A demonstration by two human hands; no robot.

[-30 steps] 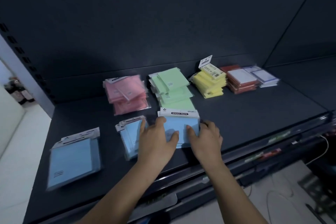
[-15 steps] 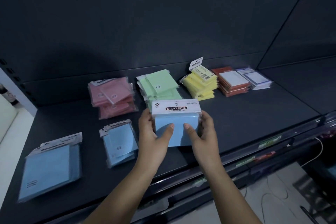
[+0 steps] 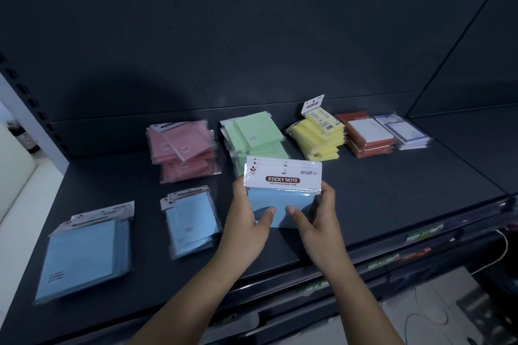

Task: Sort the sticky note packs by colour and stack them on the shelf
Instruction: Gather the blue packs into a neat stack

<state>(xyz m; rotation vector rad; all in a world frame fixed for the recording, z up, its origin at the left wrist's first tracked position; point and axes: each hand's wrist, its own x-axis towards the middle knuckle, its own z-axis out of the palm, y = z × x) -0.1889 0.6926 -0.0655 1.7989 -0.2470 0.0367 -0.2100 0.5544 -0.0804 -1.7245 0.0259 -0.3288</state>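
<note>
A bundle of blue sticky note packs [image 3: 281, 196] with a white "STICKY NOTE" header stands tilted up above the dark shelf [image 3: 378, 199]. My left hand [image 3: 246, 221] grips its left side and my right hand [image 3: 316, 218] grips its right side, thumbs pressed on the blue front. Flat on the shelf lie a small blue pack pile [image 3: 190, 221] and a larger blue pack pile [image 3: 87, 252] to the left. Along the back sit pink packs [image 3: 183, 148], green packs [image 3: 255, 137], yellow packs [image 3: 319, 137], red-framed packs [image 3: 367, 134] and blue-framed white packs [image 3: 403, 131].
The shelf's back panel [image 3: 252, 36] rises just behind the piles. A neighbouring shelf section [image 3: 476, 154] continues to the right. Price-label rails [image 3: 392, 258] run along the front edges below. A white cable [image 3: 499, 249] hangs at lower right; a pale floor [image 3: 16, 204] shows at left.
Both hands lifted the blue bundle off the shelf and tipped it upright, so its printed header now faces me. The other piles stayed in place.
</note>
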